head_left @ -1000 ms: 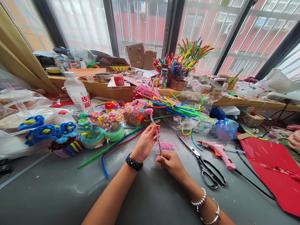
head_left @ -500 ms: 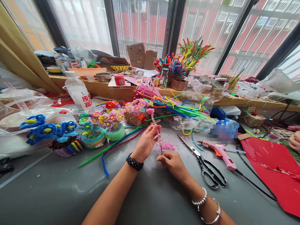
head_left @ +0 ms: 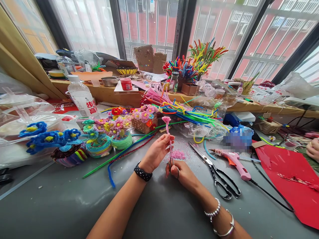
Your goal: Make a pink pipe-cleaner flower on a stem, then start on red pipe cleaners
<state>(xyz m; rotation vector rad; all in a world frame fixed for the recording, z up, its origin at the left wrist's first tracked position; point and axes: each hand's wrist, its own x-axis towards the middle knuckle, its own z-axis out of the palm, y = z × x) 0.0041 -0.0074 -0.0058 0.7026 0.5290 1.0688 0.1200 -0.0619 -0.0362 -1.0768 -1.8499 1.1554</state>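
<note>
My left hand (head_left: 157, 150) pinches a pink pipe-cleaner flower (head_left: 166, 120) by its stem, bloom upward. My right hand (head_left: 181, 173) is closed on a small pair of scissors (head_left: 171, 162), with the blades pointing up at the lower stem. Whether the blades are parted I cannot tell. Behind the scissors lies a heap of pink fuzz clippings (head_left: 178, 154) on the grey table (head_left: 159, 212). A large pair of black-handled scissors (head_left: 213, 169) rests to the right of my right hand, apart from it.
Left stand pots of fuzzy flowers (head_left: 96, 142) and blue flowers (head_left: 50, 137). A bundle of coloured pipe cleaners (head_left: 191, 114) lies behind my hands. Right are a pink glue gun (head_left: 236, 164) with its cord, a red sheet (head_left: 289, 186) and another person's hand (head_left: 313, 149).
The flower has shifted slightly right and stands straighter, its bloom turned. My right hand and the small scissors have moved only slightly.
</note>
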